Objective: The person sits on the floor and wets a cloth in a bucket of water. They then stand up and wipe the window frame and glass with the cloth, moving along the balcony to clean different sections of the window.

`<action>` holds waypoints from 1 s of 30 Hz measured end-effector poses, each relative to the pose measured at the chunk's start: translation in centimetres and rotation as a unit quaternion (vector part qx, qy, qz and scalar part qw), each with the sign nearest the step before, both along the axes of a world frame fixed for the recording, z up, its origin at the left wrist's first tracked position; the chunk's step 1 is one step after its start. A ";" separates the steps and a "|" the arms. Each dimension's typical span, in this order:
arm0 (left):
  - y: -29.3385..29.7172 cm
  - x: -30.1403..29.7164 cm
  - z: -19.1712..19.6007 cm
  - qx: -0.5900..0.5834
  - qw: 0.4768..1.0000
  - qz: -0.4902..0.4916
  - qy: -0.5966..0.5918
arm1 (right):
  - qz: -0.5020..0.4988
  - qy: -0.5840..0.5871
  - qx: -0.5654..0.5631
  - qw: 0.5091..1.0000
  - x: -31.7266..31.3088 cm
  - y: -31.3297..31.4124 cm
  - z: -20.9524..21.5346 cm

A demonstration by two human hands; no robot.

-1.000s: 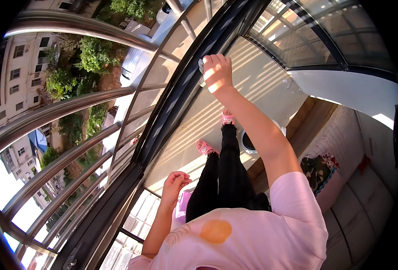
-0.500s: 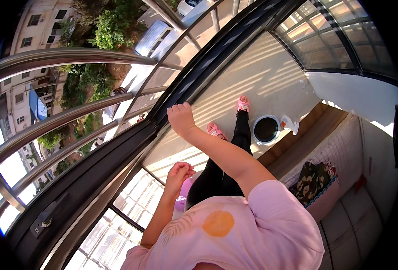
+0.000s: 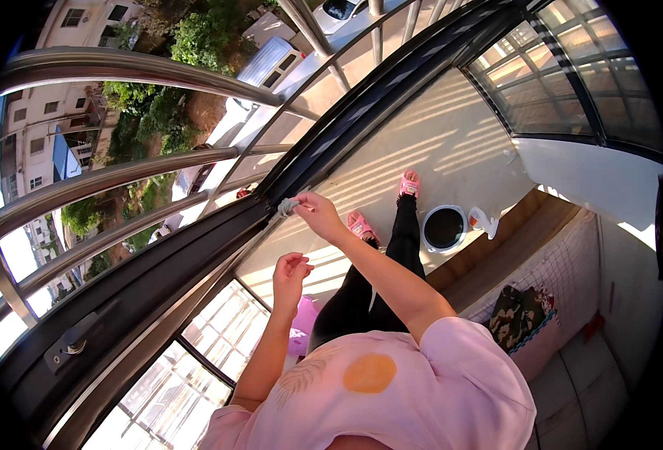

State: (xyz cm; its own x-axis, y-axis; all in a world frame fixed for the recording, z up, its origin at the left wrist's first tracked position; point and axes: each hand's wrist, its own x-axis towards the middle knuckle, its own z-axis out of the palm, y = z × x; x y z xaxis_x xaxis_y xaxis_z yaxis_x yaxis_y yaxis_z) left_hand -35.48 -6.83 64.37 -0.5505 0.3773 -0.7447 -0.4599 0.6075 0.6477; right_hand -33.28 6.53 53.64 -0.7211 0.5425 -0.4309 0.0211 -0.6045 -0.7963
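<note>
A small crumpled grey cloth (image 3: 287,208) is pinched in the fingers of my right hand (image 3: 318,214), which reaches across my body. The cloth is against or just over the inner edge of the dark window frame (image 3: 219,234); I cannot tell whether it touches. Nearer to me, my left hand (image 3: 290,276) is held up with its fingers loosely bent and apart, and nothing shows in it. It is beside the frame and touches nothing that I can see.
Metal railings (image 3: 114,169) run outside the window, above a street far below. On the floor, right of my pink sandals (image 3: 359,225), stands a white bucket (image 3: 424,238) of dark liquid. A white and orange object (image 3: 484,223) lies beside it. A basket of clothes (image 3: 523,315) sits at the right.
My right hand has turned and shifted slightly down and right, and the grey cloth now shows in its fingers. My left hand has risen a little, its fingers loosening.
</note>
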 end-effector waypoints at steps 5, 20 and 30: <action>5.2 -0.6 -3.3 -0.001 0.933 -0.155 0.324 | -0.007 -0.004 -0.155 0.988 4.4 4.0 3.9; 20.6 0.8 -0.9 0.158 0.973 -0.083 -0.148 | -0.171 0.024 -0.231 0.957 14.6 20.3 5.7; 27.3 2.0 -2.1 0.150 0.959 -0.170 0.172 | -0.118 0.085 -0.280 0.949 16.9 25.2 9.6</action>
State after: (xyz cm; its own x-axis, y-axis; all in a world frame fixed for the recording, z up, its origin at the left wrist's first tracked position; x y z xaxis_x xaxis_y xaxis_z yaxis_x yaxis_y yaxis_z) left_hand -33.48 20.46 62.23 -0.5512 0.7472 -0.3714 0.0032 0.4470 0.8945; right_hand -16.42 31.76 63.19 -0.6933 0.4176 -0.5873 -0.2671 -0.9058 -0.3289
